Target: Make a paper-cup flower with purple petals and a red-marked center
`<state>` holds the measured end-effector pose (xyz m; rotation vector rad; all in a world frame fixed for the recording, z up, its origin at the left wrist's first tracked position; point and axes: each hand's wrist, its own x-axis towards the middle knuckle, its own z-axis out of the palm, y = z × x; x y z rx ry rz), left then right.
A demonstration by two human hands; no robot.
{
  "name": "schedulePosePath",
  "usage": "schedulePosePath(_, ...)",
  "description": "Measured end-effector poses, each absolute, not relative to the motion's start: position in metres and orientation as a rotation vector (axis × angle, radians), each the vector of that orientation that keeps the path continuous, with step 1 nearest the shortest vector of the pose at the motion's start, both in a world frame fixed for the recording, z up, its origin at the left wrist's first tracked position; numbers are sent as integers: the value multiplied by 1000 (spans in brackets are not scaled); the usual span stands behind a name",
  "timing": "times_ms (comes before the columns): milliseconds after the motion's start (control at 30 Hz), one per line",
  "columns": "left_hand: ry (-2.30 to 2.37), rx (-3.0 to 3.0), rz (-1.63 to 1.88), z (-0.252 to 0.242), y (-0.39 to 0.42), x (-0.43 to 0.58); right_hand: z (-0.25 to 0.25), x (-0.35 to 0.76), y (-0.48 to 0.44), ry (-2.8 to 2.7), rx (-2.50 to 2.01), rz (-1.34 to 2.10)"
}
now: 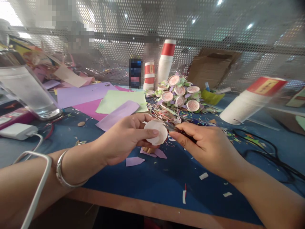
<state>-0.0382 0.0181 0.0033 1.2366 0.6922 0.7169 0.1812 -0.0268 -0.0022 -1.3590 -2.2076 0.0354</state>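
Observation:
In my left hand (128, 133) is a round white paper cup base (156, 133), pinched with the thumb flat on its face and the fingers behind. A little red shows along its lower rim. My right hand (202, 140) is closed around a slim dark tool (175, 128), whose tip meets the right edge of the cup base. Whether this tool is a pair of scissors or a knife, I cannot tell, since the fingers cover most of it. Below the hands lie cut lilac paper pieces (135, 161) and a small tan object (149, 150).
Decorated cup bottoms (179, 91) are heaped behind the hands among paper scraps. Stacked paper cups (252, 98) lean at right; another cup stack (165, 65) stands behind. Coloured sheets (124, 100) and a water glass (30, 92) occupy the left. A white cable (39, 187) crosses my left forearm.

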Motion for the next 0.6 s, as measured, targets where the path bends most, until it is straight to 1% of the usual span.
schedulePosePath(300, 731, 1285, 602, 0, 22, -41, -4, 182, -28, -2270, -1341, 120)
schedulePosePath(600, 668, 1087, 509, 1, 24, -43, -2, 183, -30, -2315, -1267, 82)
